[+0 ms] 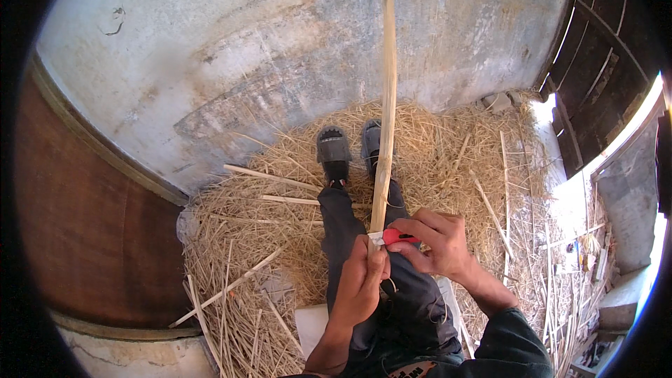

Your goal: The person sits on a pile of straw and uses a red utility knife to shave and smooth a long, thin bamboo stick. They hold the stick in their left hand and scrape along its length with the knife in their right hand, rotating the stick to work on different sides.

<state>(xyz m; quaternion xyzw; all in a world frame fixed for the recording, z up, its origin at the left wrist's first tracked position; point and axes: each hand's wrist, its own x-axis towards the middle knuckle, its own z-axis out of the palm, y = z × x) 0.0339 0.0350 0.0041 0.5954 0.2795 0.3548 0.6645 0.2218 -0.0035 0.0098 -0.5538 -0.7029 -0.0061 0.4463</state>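
A long, pale wooden strip (387, 112) runs from my lap up past my feet, its far end in front of the wall. My left hand (360, 281) is closed around its near end. In my right hand (437, 245) is a red utility knife (400, 236), gripped between thumb and fingers. The knife's blade lies against the strip, just beyond my left thumb. A thin curled shaving hangs by my left hand. The strip passes over my dark trousers between my legs.
Straw-like shavings (434, 147) cover the floor, with several loose wooden strips (234, 287) on both sides. My feet in dark sandals (332, 143) rest near a stained wall (280, 42). A brown door panel (91, 217) stands at left, and dark wooden boards (602, 49) at right.
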